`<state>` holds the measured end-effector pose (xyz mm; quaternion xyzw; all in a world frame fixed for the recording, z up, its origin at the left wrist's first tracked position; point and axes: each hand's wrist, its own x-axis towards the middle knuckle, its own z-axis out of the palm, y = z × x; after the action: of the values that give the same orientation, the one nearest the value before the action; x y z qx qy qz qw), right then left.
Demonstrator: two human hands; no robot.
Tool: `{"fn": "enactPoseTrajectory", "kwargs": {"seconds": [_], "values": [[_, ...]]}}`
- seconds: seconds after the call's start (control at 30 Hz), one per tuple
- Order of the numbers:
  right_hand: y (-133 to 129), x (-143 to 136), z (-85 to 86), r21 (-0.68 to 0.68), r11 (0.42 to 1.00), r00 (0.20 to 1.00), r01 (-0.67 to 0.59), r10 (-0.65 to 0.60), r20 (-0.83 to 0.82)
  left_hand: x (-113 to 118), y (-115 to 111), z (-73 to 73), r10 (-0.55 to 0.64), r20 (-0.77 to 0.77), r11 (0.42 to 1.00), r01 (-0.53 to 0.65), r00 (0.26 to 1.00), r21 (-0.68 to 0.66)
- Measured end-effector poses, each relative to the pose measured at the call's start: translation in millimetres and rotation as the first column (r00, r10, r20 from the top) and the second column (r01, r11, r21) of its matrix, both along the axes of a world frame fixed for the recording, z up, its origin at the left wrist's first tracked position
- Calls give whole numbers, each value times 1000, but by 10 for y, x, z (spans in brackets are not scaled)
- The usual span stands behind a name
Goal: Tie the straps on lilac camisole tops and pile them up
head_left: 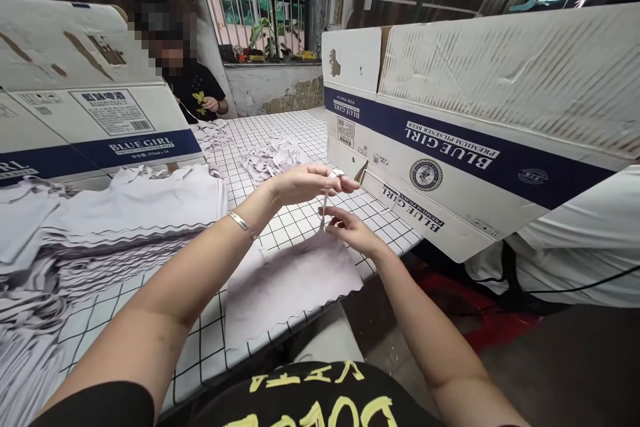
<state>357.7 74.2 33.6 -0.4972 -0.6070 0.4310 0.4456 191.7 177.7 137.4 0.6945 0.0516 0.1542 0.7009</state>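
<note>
A pale lilac fabric piece, looking like a camisole with a narrow strap, lies partly on the table near its front edge. Its strap rises between my two hands. My left hand, palm turned down and fingers bent, holds the strap's upper end; something small and white shows at its fingers, too small to name. Just below and to the right, my right hand pinches the strap close to where it meets the body of the fabric. The lower hem lies loose towards me.
Stacks of similar fabric pieces fill the left of the grid-patterned table. A loose fabric heap lies beyond my hands. Cardboard boxes stand left and right. Another person sits at the far side.
</note>
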Motion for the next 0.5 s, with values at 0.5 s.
{"fn": "enactPoseTrajectory", "kwargs": {"seconds": [0.5], "values": [[507, -155, -551, 43, 930, 927, 366, -368, 71, -69, -135, 240, 53, -154, 960, -8, 987, 279]]}}
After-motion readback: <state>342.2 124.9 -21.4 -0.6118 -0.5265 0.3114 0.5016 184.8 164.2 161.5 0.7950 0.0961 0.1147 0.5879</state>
